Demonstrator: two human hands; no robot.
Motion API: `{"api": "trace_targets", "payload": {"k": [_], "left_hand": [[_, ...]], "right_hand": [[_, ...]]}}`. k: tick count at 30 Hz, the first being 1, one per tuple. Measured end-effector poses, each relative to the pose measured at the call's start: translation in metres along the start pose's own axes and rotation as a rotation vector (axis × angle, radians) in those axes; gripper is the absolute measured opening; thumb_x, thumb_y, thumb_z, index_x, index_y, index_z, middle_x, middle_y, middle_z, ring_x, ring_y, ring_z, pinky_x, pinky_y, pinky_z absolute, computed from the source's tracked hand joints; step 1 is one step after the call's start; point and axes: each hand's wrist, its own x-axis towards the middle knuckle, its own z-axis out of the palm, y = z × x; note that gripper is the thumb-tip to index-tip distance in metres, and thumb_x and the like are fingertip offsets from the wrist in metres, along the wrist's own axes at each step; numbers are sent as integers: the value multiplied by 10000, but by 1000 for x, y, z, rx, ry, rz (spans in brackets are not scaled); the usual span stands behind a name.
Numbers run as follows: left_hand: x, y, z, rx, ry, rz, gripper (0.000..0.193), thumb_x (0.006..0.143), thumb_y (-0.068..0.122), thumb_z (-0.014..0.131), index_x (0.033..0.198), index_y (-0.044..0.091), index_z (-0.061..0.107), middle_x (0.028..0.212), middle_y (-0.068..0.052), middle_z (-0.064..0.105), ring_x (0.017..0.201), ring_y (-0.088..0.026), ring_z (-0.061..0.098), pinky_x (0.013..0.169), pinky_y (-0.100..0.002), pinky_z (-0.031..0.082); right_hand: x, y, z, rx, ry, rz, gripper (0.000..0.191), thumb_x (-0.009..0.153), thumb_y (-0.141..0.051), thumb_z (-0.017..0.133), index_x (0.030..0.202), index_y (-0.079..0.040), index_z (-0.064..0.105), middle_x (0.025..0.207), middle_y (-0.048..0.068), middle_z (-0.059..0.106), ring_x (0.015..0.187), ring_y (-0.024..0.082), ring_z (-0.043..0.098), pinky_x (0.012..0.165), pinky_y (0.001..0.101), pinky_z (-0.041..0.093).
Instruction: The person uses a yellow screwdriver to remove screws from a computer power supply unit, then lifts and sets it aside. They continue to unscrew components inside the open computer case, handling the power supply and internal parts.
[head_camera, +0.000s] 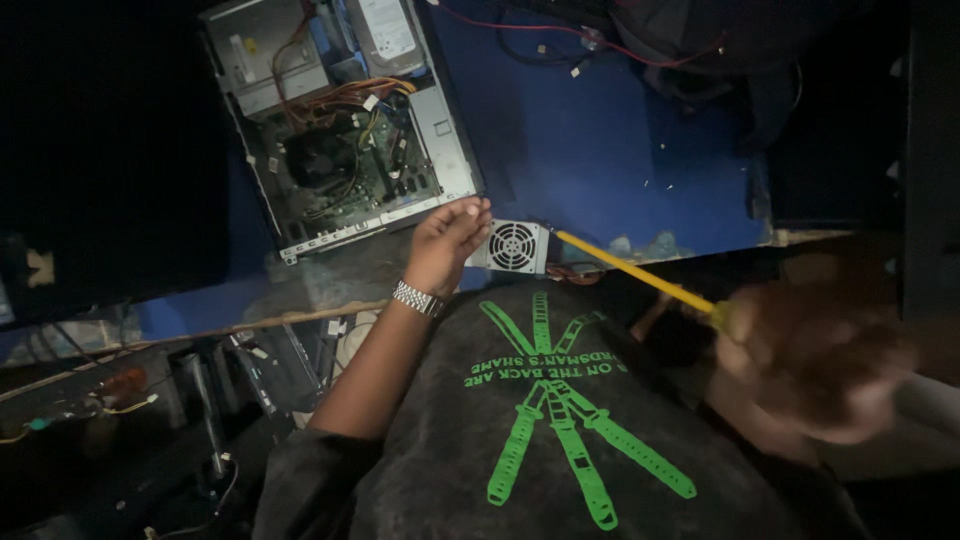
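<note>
1. Your left hand (448, 240) rests on the near left edge of the small grey power supply unit (515, 246). The fingers are curled over its top corner, gripping it. A metal watch (417, 298) sits on that wrist.
2. Your right hand (815, 365) is blurred, near right. It is clenched around the handle end of a yellow screwdriver (640, 275).
3. The screwdriver shaft runs from your right hand up-left, and its tip is at the right side of the power supply unit, touching or just beside it; which one is not clear.
4. The power supply unit stands at the near edge of the blue table (600, 140), its round fan grille facing you. Orange wires (572, 272) show just under its right side.
5. The open computer case (335, 120) lies on the table, far left of the power supply unit. Its motherboard, black fan and bundled cables are visible inside, and a drive sits at its far end.
6. Red and black cables (560, 35) trail across the far part of the table.
7. Your dark shirt with a green printed design (560, 400) fills the near centre.
8. Dark clutter and stands sit low on the near left, too dim to identify.
</note>
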Motion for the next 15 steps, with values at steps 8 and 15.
{"api": "trace_targets", "payload": {"k": [8,15], "left_hand": [[14,-8,-4,-112,-60,-103,159,998,101,654,1141,31,649,1128,-106,719,1049,-212,705,945,-355,587],[15,-7,-1,-38,-129,-132,168,999,104,652,1146,23,666,1102,-108,737,1028,-197,716,938,-354,590]], "right_hand": [[7,-2,-7,53,-69,55,144,1001,-180,517,1095,-212,622,625,-45,487,426,71,398,474,281,361],[13,8,-2,65,-79,27,120,1012,-223,521,893,-208,521,564,-78,454,421,60,367,465,279,346]]}}
